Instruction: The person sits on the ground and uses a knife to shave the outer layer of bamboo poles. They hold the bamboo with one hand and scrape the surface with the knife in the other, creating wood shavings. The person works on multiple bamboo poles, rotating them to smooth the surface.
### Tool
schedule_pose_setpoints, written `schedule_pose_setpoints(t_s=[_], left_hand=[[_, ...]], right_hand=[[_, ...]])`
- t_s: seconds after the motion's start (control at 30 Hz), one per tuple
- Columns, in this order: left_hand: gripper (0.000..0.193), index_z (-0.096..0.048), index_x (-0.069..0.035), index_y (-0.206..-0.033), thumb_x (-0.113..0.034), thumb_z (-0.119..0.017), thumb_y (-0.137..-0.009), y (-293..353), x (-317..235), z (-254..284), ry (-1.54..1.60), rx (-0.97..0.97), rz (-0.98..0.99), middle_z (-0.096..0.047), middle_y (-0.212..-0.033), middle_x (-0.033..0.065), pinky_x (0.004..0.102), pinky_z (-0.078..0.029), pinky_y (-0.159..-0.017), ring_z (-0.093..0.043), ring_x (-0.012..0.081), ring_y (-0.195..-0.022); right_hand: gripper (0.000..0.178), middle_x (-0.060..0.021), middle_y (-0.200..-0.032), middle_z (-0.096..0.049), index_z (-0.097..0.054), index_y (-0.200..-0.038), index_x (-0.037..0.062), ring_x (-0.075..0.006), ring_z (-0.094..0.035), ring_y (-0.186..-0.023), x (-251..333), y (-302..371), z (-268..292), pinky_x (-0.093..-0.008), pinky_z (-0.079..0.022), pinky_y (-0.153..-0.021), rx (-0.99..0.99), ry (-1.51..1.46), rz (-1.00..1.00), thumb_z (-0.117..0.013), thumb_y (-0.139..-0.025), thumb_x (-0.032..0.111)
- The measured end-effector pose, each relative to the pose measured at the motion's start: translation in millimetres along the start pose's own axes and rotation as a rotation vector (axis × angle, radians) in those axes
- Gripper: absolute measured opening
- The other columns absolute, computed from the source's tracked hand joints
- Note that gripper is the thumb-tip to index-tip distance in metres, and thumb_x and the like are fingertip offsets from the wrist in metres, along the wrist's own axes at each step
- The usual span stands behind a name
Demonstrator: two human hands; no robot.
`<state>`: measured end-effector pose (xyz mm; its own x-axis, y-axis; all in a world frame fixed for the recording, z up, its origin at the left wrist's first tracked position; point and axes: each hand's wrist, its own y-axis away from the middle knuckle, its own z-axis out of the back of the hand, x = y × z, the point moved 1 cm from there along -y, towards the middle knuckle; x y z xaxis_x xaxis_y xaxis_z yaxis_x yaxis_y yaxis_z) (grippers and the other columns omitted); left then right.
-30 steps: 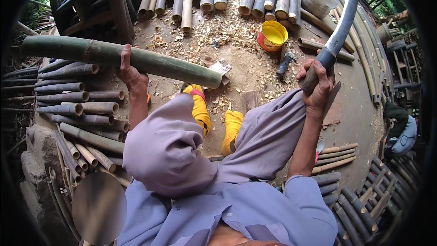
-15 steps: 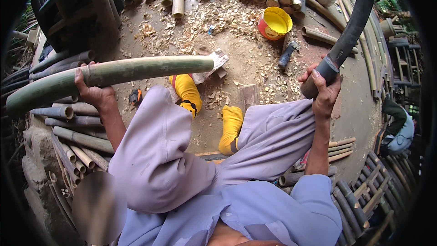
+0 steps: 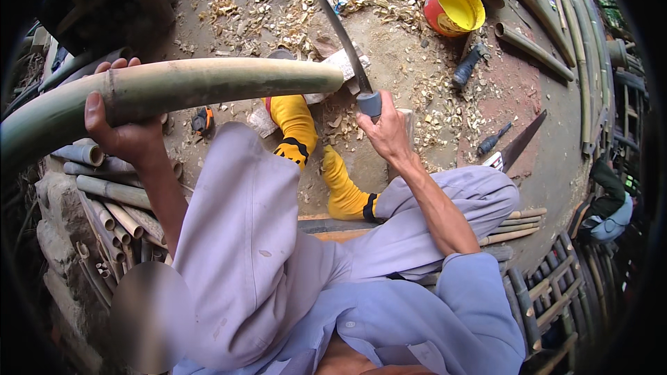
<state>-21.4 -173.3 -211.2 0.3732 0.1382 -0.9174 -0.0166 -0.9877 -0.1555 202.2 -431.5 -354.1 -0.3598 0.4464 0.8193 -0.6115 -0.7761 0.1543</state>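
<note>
The long green bamboo pole [image 3: 208, 87] lies across the raised knee, its cut end near the blade. The left hand [image 3: 125, 135] is clenched around it; the right hand [image 3: 389, 132] grasps the long knife [image 3: 344, 38] by the handle. Chips [image 3: 389, 0] litter the ground, yet this pole looks uncut, so trimming seems barely begun

The bamboo pole [image 3: 208, 83] is pale green with yellowish patches. The knife [image 3: 344, 38] has a dark grey blade and a blue-grey handle. The socks [image 3: 299, 128] are bright yellow with black bands. The bucket [image 3: 453, 8] is yellow inside and red outside. The trousers [image 3: 243, 236] are light purple.
</note>
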Motion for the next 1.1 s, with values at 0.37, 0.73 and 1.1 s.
schedule_pose_setpoints(t_s=[0.37,0.73,1.1], left_hand=[[0.053,-0.047,0.000,-0.114,-0.035,-0.055,-0.074,-5.5,1.6,-23.4,-0.017,0.067,-0.112,-0.055,-0.105,0.0180,0.0478,-0.045,-0.094,-0.056,0.0311,-0.099],[0.053,-0.046,0.003,-0.113,-0.033,-0.055,-0.075,-18.8,-2.5,-38.6,-0.029,0.130,-0.080,-0.054,-0.108,0.0197,0.0488,-0.043,-0.096,-0.055,0.0329,-0.102],[0.058,-0.043,0.000,-0.119,-0.031,-0.057,-0.072,-22.0,-7.9,-19.2,0.092,0.226,-0.076,-0.049,-0.107,0.0157,0.0485,-0.038,-0.100,-0.050,0.0303,-0.102]], right_hand=[[0.034,-0.0243,-0.072,-0.062,-0.042,-0.098,-0.0002,-0.0338,-0.067,-0.061,-47.8,-36.9,-48.0,-0.0415,-0.052,-0.051,0.080,0.030,-0.028,-0.068,-0.079,0.010],[0.036,-0.0243,-0.077,-0.064,-0.041,-0.103,-0.0001,-0.0319,-0.068,-0.066,-61.2,-29.6,-58.5,-0.0384,-0.055,-0.051,0.096,-0.020,-0.145,-0.067,-0.078,0.006],[0.036,-0.0188,-0.069,-0.062,-0.045,-0.101,0.0014,-0.0358,-0.066,-0.065,-28.6,-21.8,-43.7,-0.0409,-0.051,-0.055,-0.090,-0.133,0.035,-0.070,-0.077,0.009]])
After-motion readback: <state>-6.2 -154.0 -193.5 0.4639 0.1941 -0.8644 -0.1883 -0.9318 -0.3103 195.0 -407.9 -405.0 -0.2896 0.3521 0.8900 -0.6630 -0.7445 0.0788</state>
